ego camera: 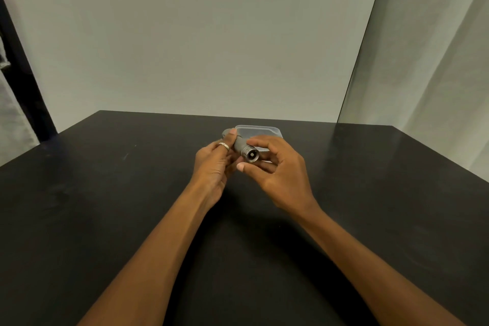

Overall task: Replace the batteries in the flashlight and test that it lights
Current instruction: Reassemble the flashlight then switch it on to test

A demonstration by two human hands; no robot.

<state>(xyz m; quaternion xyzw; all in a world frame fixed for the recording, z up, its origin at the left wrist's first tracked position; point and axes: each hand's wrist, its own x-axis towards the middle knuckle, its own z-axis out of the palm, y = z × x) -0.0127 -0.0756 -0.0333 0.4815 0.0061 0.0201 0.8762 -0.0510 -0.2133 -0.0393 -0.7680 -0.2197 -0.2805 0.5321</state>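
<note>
Holding the flashlight [244, 149], both hands hide the clear container [258, 132] behind.

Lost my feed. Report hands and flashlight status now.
Left hand grips flashlight body. Right hand pinches its near end. Held above table, no light seen. Clear tub behind, nothing blocking.

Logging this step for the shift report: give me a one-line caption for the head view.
Both hands, left and right, hold a grey flashlight above a black table, clear plastic container behind.
</note>
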